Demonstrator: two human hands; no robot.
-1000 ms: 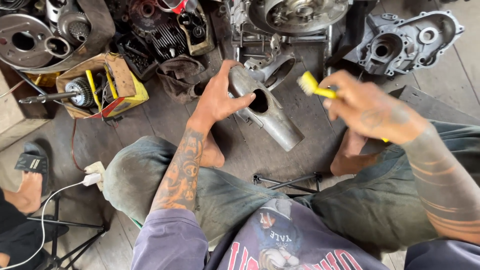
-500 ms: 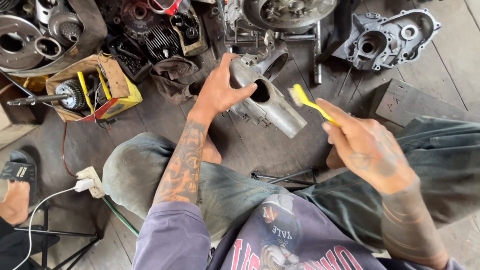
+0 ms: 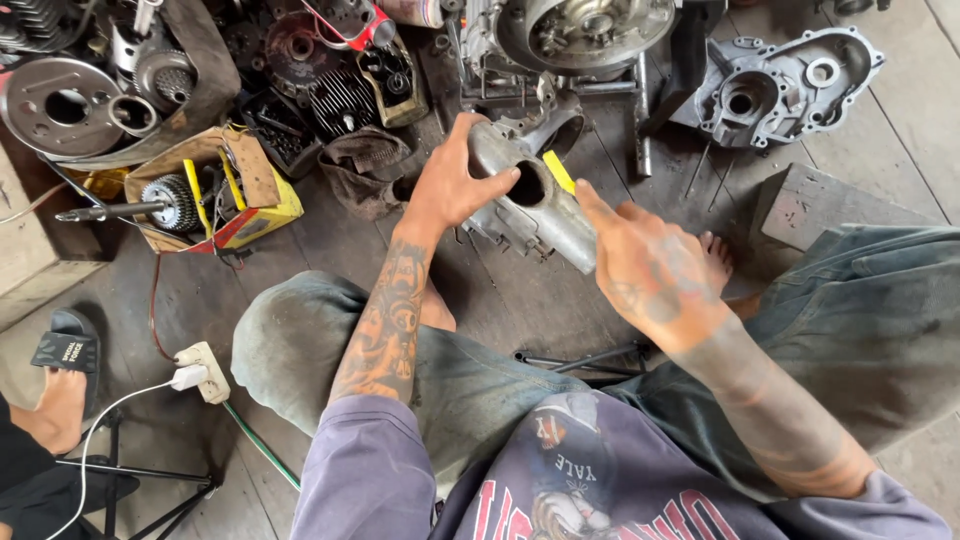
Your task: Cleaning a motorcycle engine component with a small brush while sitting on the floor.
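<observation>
Head view: far left I see a cardboard box (image 3: 215,190) holding a gear shaft (image 3: 165,200). My left hand (image 3: 450,185) stays clamped on the grey metal engine casing (image 3: 535,205), held above the wooden floor (image 3: 880,130). My right hand (image 3: 650,265), closed around a yellow brush (image 3: 558,170), has moved in from the right; the bristles now meet the casing's round opening, so I judge scrubbing is underway.

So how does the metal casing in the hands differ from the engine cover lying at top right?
The held casing is long, tapered and tilted, gripped by the left hand; the engine cover is broad, flat and rests untouched on the floor. The casing shows one large hole, the cover several. Both are grey cast metal.
</observation>
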